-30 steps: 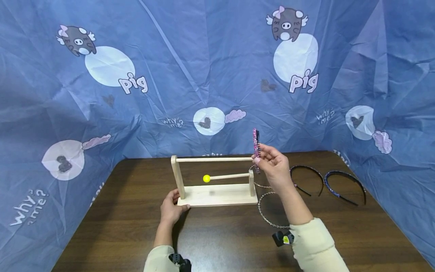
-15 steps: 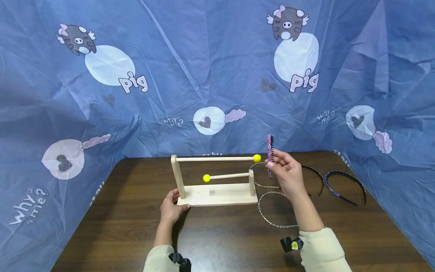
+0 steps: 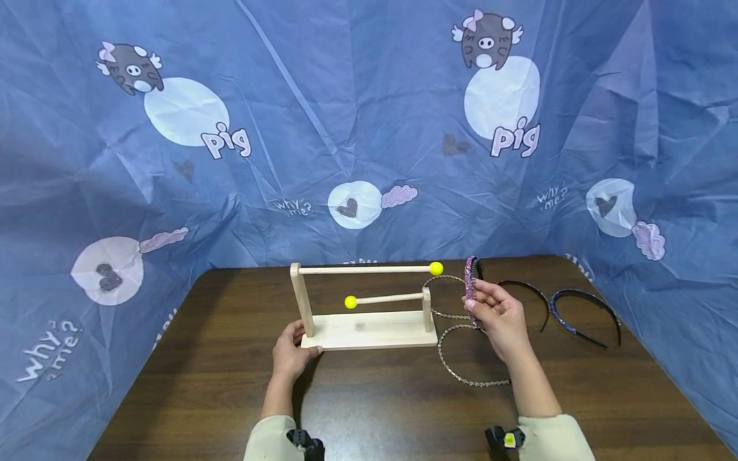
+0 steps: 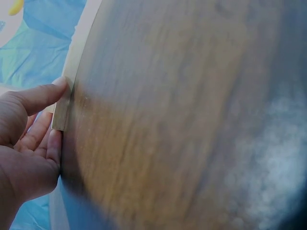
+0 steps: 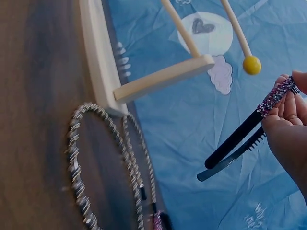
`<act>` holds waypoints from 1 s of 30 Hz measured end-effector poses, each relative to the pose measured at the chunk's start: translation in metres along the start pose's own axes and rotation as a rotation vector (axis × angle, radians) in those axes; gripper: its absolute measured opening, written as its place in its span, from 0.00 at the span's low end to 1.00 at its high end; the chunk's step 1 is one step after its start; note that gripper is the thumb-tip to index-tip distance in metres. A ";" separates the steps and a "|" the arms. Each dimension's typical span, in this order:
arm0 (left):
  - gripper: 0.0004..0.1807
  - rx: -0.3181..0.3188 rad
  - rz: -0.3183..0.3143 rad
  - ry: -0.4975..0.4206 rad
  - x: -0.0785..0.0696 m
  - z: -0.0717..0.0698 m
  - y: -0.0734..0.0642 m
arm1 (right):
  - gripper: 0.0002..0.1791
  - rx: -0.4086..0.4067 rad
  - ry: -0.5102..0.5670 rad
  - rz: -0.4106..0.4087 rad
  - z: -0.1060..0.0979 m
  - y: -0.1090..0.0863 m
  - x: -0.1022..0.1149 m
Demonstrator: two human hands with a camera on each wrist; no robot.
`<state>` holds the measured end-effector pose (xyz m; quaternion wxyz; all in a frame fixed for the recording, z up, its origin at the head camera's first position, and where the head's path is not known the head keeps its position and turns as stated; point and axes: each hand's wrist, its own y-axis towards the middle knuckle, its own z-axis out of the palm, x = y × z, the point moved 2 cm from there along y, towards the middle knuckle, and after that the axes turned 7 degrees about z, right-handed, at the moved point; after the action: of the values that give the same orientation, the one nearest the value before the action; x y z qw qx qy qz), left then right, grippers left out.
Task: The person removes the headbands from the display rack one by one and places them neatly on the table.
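Note:
A pale wooden stand point(image 3: 369, 331) with two rods, each tipped with a yellow ball, sits on the table. My left hand point(image 3: 290, 354) holds the left end of its base, thumb on the front edge, as the left wrist view also shows. To the right of the upper rod's yellow ball point(image 3: 436, 269), my right hand point(image 3: 503, 323) pinches a headband point(image 3: 469, 278) covered in pink glitter. In the right wrist view the headband point(image 5: 273, 98) shows black ends and small inner teeth, with fingers and thumb on its glittered part. It is apart from both rods.
A braided silvery headband point(image 3: 455, 374) lies right of the stand, and another point(image 3: 446, 315) lies behind it. Farther right are a dark headband point(image 3: 539, 293) and a blue glittery one point(image 3: 559, 314) near the table's right edge. A blue printed cloth point(image 3: 357, 128) hangs behind.
My right hand has carried the pink headband right and down, away from the upper rod's end, uncovering its yellow ball. The headband has turned slightly. My left hand and the stand stay put.

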<state>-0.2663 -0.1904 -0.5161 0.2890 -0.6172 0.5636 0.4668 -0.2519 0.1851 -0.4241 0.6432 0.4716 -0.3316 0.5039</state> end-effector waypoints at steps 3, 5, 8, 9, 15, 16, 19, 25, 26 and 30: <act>0.34 -0.001 0.001 0.000 0.000 0.000 0.000 | 0.19 -0.010 -0.059 0.013 -0.006 -0.005 -0.002; 0.34 -0.003 0.003 0.000 0.000 0.000 0.000 | 0.18 -0.012 -0.100 0.019 -0.010 -0.009 -0.003; 0.34 -0.005 0.000 0.000 0.001 -0.001 0.000 | 0.18 -0.009 -0.145 0.025 -0.016 -0.014 -0.003; 0.34 -0.005 -0.001 -0.002 0.001 -0.001 0.000 | 0.18 -0.008 -0.159 0.028 -0.018 -0.016 -0.003; 0.35 -0.008 -0.003 0.006 0.004 -0.001 0.001 | 0.18 -0.003 -0.269 0.061 -0.030 -0.024 -0.004; 0.35 -0.010 -0.002 0.009 0.004 -0.001 0.001 | 0.19 -0.002 -0.292 0.065 -0.033 -0.026 -0.004; 0.35 -0.015 0.002 0.012 0.003 -0.001 0.001 | 0.19 -0.002 -0.360 0.068 -0.040 -0.030 -0.005; 0.35 -0.017 0.000 0.006 0.002 0.000 0.000 | 0.19 -0.030 -0.409 0.076 -0.055 -0.040 -0.005; 0.35 -0.018 -0.001 0.005 0.002 0.000 0.000 | 0.18 -0.033 -0.409 0.080 -0.057 -0.042 -0.005; 0.35 -0.021 0.003 0.002 0.001 0.000 0.000 | 0.17 -0.050 -0.394 0.096 -0.067 -0.049 -0.006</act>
<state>-0.2665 -0.1910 -0.5173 0.2811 -0.6198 0.5599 0.4726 -0.2093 0.2441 -0.4650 0.5527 0.5287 -0.4853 0.4236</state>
